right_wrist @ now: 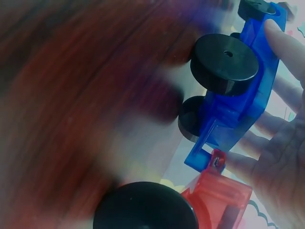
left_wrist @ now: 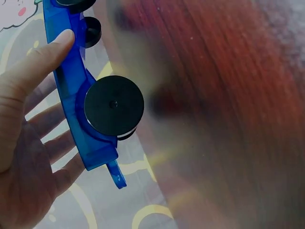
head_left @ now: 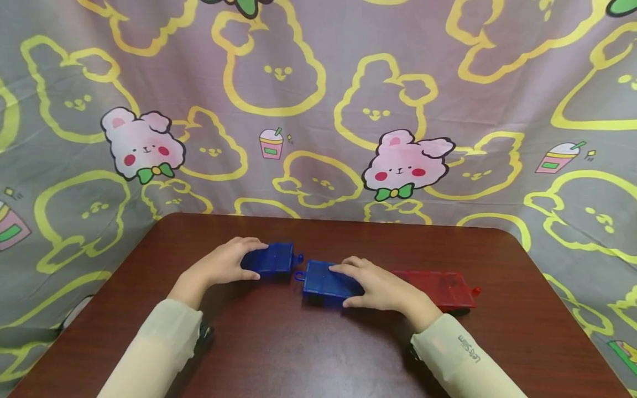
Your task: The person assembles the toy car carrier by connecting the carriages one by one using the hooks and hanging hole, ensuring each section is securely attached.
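My left hand (head_left: 225,263) grips a translucent blue toy train car (head_left: 276,258), thumb on the near side and fingers on the far side. Black wheels (left_wrist: 114,105) and a blue end hook (left_wrist: 116,174) show on it in the left wrist view. To its right, my right hand (head_left: 380,286) holds a second blue car (head_left: 320,279) the same way. That car's left loop (head_left: 299,276) lies close to the first car's hook, with a small gap. A translucent red car (head_left: 448,288) sits behind the right hand; the right wrist view shows its coupling (right_wrist: 218,160) joined to the blue one.
The cars stand on a dark brown wooden table (head_left: 298,348) with rounded far corners. A grey-pink curtain (head_left: 318,127) with cartoon rabbits hangs around the far side and both ends.
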`<state>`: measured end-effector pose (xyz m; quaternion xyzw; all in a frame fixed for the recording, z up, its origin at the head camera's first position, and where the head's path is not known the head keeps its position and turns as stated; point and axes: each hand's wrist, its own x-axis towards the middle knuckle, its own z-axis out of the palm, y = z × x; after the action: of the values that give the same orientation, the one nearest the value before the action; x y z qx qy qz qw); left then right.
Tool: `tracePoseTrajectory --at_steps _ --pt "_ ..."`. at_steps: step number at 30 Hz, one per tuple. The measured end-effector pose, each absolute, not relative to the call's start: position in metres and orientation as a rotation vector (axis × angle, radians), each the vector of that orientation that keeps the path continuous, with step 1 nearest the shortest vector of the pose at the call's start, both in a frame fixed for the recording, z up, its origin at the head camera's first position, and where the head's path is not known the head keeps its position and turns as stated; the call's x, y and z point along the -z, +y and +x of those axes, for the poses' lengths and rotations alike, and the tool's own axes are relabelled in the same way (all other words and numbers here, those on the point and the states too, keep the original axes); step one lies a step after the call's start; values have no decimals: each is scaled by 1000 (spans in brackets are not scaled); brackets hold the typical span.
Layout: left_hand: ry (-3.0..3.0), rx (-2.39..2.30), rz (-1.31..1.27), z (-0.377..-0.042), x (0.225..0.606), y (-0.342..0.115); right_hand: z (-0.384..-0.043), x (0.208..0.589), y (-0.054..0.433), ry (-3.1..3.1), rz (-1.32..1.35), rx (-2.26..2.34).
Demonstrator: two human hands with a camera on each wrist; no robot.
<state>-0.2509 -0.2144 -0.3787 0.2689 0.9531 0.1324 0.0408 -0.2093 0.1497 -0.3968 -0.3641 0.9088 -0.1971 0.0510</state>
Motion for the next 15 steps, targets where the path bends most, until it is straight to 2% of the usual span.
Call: tracePoseTrajectory --at_steps 15 --pt "2925 -371 802 -223 372 -219 -208 397 154 2756 -1106 628"
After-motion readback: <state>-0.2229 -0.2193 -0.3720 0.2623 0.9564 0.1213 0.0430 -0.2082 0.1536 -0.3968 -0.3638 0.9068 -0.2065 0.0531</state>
